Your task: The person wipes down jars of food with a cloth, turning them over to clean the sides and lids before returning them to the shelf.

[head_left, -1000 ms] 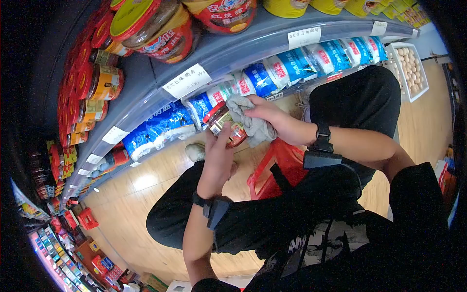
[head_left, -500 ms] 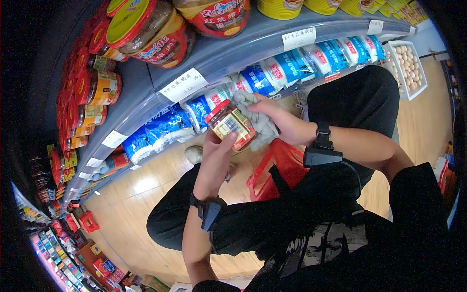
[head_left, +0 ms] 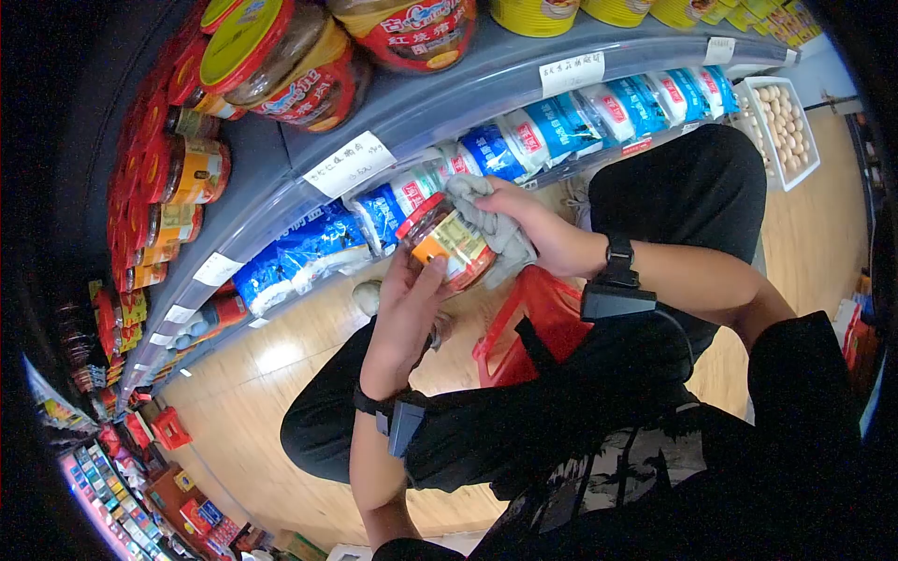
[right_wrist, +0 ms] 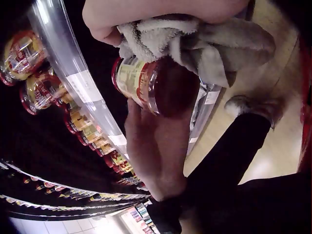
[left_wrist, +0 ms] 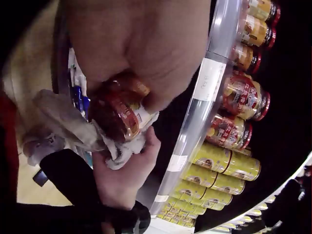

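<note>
My left hand [head_left: 402, 304] grips a glass jar [head_left: 449, 241] with a red lid, a yellow-and-orange label and dark red contents. The jar is tilted in front of the lower shelf, lid towards the upper left in the head view. A grey cloth [head_left: 500, 238] is bunched in my right hand [head_left: 528, 217], which holds it against the jar's side. In the right wrist view the towelling cloth [right_wrist: 161, 41] lies over the jar [right_wrist: 139, 83], with the left hand [right_wrist: 153, 141] around the jar from below. The left wrist view shows the jar's glass base [left_wrist: 114, 114] beside the cloth.
Large red-lidded jars [head_left: 290, 70] and yellow cans [head_left: 533, 14] stand on the shelf above, behind a clear edge strip with price tags [head_left: 351, 164]. Blue and white bags [head_left: 304, 257] line the lower shelf. A red basket [head_left: 533, 323] sits between the knees; a white crate of eggs [head_left: 786, 131] stands at right.
The jar has been turned in the left hand, so its barcode side has rolled away and an orange label part shows. The cloth stays at its side; the left hand has shifted slightly left.
</note>
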Available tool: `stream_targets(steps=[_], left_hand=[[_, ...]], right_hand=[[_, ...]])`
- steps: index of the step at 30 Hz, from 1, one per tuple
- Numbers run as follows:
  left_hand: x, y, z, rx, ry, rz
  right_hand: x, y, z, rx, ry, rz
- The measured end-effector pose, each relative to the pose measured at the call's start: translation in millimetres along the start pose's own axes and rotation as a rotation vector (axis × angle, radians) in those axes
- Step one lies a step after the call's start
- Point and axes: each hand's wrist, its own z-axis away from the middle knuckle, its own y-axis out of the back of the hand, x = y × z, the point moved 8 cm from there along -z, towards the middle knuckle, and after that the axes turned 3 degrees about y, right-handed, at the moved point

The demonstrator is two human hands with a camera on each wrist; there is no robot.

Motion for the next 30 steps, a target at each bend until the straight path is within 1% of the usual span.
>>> stream_targets(steps=[1,3,5,7,8,9,10,11,12,14,16,17,18,19,21,23,24,26,28,30], left_hand=[[1.7,2.9,0.9,0.045,0.009,-0.119],[0.3,4.8,-1.6,0.039,0.004,-0.154],[-3.3,5.6,-3.8,0.036,0.000,-0.187],[-6.5,3.1,-5.5,0.037,-0.037,-0.152],[-10.3,1.3,-7.2,0.040,-0.038,-0.150],[-12.7,1.0,-9.1,0.064,-0.055,-0.086],[-14.1,1.5,-10.4,0.086,-0.073,-0.022],[-16.2,0.5,-11.7,0.087,-0.073,-0.022],[-18.4,1.1,-13.0,0.104,-0.069,-0.006],[-18.3,1.4,-13.0,0.118,-0.064,0.009],[-18.4,-1.2,-8.9,0.087,0.022,0.162],[-12.4,-0.7,-5.4,0.080,0.026,0.159],[-6.5,-2.8,-1.2,0.027,0.049,0.086],[-4.4,-4.3,2.1,-0.023,0.070,0.015],[-1.1,-1.2,5.6,-0.026,0.042,0.037],[0.9,1.9,9.3,-0.001,0.067,-0.148],[1.6,2.1,9.0,0.001,0.066,-0.148],[0.8,1.7,5.7,0.023,0.078,-0.271],[-6.9,3.6,1.4,-0.001,0.071,-0.241],[-11.7,-0.2,0.2,-0.019,0.067,-0.216]], right_hand=[[1.4,0.9,-0.8,-0.003,-0.001,0.000],[3.8,4.0,-1.5,0.026,-0.032,0.033],[3.4,-0.8,2.6,0.051,-0.017,0.020],[1.1,-2.4,5.0,0.078,-0.004,0.006],[0.5,-2.8,6.2,0.058,-0.008,0.071],[0.6,-3.8,6.7,0.038,-0.011,0.136],[2.8,-4.0,6.5,0.037,-0.012,0.135],[3.1,-4.1,6.1,0.029,0.027,0.164],[2.7,-3.8,5.7,0.021,0.067,0.194],[5.4,-0.8,5.1,0.026,0.069,0.183],[3.6,3.3,4.0,0.034,0.073,0.173],[5.1,5.4,2.0,0.025,0.027,0.143],[7.3,6.1,1.7,0.017,-0.019,0.112],[6.5,6.2,2.1,0.022,-0.017,0.112],[8.3,5.7,2.3,0.054,-0.049,0.052],[9.6,4.1,1.4,0.058,-0.026,0.052],[7.8,3.0,1.0,0.067,-0.001,0.054],[4.2,0.3,4.4,0.056,-0.015,0.102],[4.4,-2.7,6.0,0.035,-0.037,0.154],[8.4,-4.6,6.8,0.047,-0.018,0.077]])
